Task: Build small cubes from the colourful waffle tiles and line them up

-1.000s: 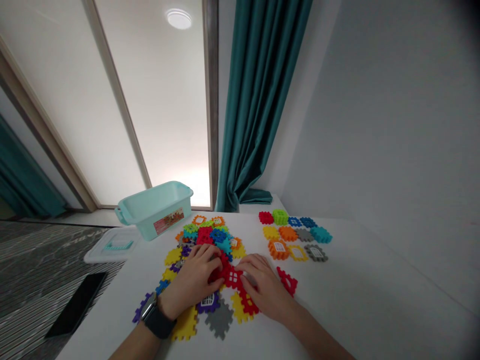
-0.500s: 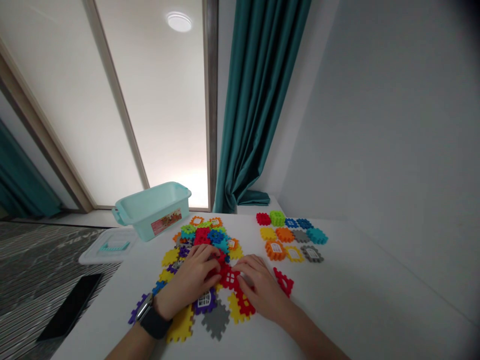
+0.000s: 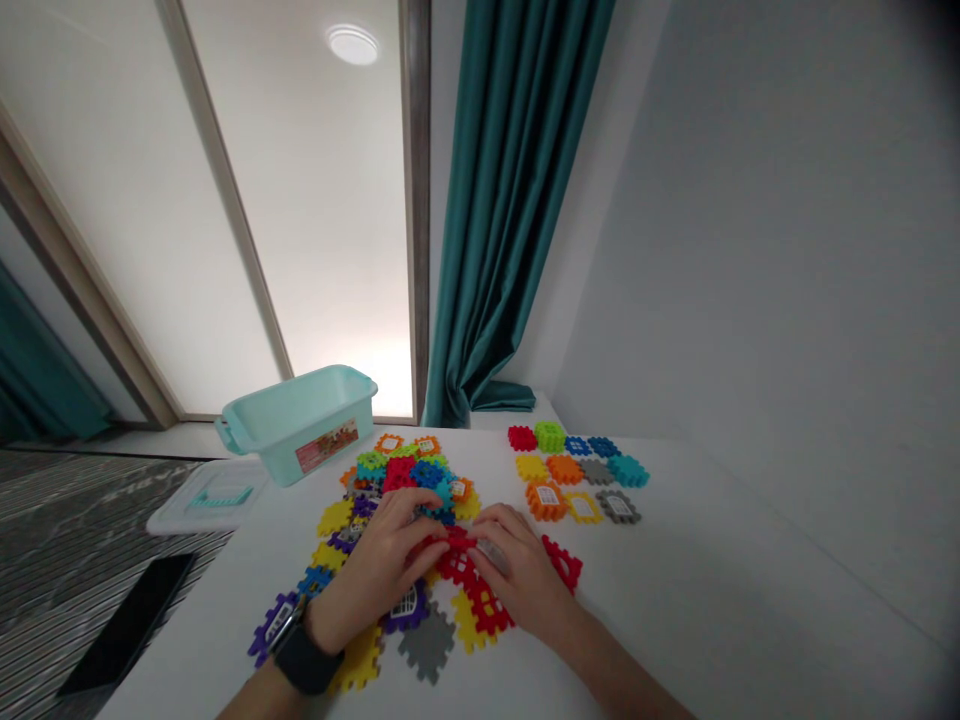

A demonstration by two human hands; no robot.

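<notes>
Both of my hands meet over a heap of coloured interlocking plastic tiles. My left hand (image 3: 390, 550), with a dark watch at the wrist, pinches the left side of a small red tile (image 3: 459, 541). On its right side, the fingers of my right hand (image 3: 511, 568) close on the same tile. Just beneath them lie red window tiles (image 3: 487, 608) beside a yellow tile (image 3: 466, 622). A grey tile (image 3: 429, 644) and a purple window tile (image 3: 406, 605) are nearer the front edge. Another red tile (image 3: 562, 563) rests right of my right hand.
A mint tub (image 3: 300, 415) stands at the back left by its clear lid (image 3: 206, 495). Sorted stacks, among them an orange one (image 3: 546, 500), sit at the back right. A black phone-like slab (image 3: 127, 625) lies at the left.
The red piece between my fingers has tilted and now shows a narrow edge, with more of the red tiles below it in view. The whole view has shifted slightly.
</notes>
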